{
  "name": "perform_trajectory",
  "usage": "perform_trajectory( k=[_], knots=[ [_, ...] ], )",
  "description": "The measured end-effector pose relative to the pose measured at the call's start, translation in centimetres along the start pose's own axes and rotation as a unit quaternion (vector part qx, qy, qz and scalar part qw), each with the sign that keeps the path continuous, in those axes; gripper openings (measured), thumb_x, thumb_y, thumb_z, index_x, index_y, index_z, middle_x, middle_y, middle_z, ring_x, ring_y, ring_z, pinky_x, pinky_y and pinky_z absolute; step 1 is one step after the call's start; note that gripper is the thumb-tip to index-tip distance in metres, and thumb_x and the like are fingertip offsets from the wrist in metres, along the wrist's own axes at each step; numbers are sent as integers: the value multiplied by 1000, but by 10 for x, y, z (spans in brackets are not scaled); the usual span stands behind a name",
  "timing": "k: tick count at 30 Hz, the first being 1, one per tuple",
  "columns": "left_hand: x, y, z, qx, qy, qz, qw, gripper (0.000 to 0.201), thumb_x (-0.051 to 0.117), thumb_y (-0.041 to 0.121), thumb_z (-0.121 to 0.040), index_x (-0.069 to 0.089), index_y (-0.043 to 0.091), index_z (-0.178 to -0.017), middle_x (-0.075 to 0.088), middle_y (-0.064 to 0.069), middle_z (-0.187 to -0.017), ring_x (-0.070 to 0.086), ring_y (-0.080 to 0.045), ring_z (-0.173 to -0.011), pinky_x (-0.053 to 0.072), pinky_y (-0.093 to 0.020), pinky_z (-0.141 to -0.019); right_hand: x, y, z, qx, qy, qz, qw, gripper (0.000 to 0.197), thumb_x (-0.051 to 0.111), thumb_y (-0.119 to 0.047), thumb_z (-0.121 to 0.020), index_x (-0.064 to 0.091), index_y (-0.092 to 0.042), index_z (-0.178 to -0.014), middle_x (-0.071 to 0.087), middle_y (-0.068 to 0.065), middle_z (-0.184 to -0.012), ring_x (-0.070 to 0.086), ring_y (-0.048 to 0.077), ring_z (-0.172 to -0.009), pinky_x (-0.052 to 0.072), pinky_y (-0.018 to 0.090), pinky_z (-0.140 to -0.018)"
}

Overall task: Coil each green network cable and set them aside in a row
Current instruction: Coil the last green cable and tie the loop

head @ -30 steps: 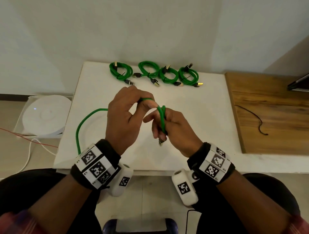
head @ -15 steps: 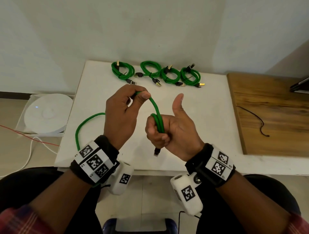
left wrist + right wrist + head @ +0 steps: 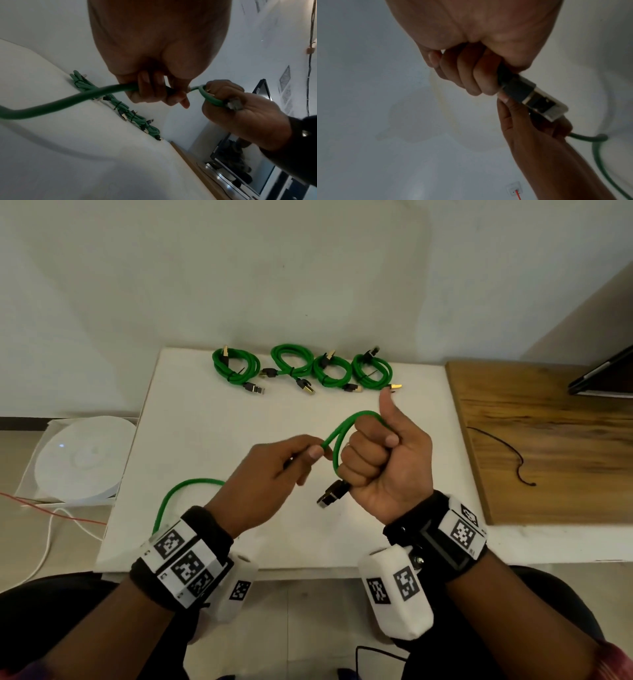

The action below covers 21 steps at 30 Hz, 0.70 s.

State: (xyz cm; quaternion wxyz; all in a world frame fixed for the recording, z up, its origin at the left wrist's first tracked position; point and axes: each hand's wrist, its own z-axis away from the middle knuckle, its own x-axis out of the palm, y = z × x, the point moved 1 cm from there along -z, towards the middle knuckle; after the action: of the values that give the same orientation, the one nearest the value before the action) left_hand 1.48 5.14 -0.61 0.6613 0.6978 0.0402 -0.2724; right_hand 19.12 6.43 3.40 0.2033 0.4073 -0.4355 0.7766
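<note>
Both hands hold one green network cable (image 3: 337, 436) above the white table (image 3: 191, 419). My right hand (image 3: 380, 463) is a fist round a small loop of it, thumb up, and the black plug (image 3: 332, 494) sticks out below the fist. My left hand (image 3: 274, 470) pinches the cable just left of the loop; the rest runs back under that wrist in an arc (image 3: 185, 486) off the table's left edge. In the left wrist view the cable (image 3: 68, 101) passes through the curled fingers (image 3: 147, 89). The right wrist view shows the plug (image 3: 532, 97) close up. Several coiled green cables (image 3: 301, 369) lie in a row at the table's far edge.
A wooden top (image 3: 548, 440) with a thin black wire (image 3: 507, 450) adjoins the table on the right. A round white device (image 3: 82, 460) in a box sits on the floor at the left, with red and white wires (image 3: 51, 515) beside it.
My right hand has risen and moved right with the loop. My left hand has dropped from above the loop and now pinches the cable lower, beside the fist.
</note>
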Motion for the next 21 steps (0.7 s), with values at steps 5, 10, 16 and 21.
perform_trajectory(
  k=[5,10,16,21],
  knots=[
    [13,6,3,29,-34,-19,999,32,45,34,-108,66,33,-131,61,6,-69,56,-8,-66,43,-14,-66,-4,-8,-6,-29,26,-71,997,60,35,-33,-105,37,-25,-46,11,-8,-46,6,12,-40,7,25,-39],
    [17,12,7,62,-68,-45,995,22,43,34,-110,57,46,-98,54,3,-65,49,-16,-58,43,-30,-58,-18,-16,-13,-85,81,-158,980,59,36,-32,-106,43,-22,-48,15,-8,-45,7,11,-44,12,23,-40],
    [17,12,12,48,-42,-82,995,29,46,38,-109,66,30,-129,56,5,-62,54,-17,-58,40,-23,-54,-38,-26,-19,-170,172,-161,957,41,42,-27,-106,51,-16,-68,30,-5,-51,23,10,-43,26,23,-41],
    [7,18,13,74,44,-140,986,18,55,37,-106,71,28,-110,58,15,-67,55,-6,-63,36,-14,-56,-51,-40,-26,-234,229,-76,942,28,38,-17,-108,60,-11,-92,42,-4,-57,35,11,-47,36,23,-48]
  ],
)
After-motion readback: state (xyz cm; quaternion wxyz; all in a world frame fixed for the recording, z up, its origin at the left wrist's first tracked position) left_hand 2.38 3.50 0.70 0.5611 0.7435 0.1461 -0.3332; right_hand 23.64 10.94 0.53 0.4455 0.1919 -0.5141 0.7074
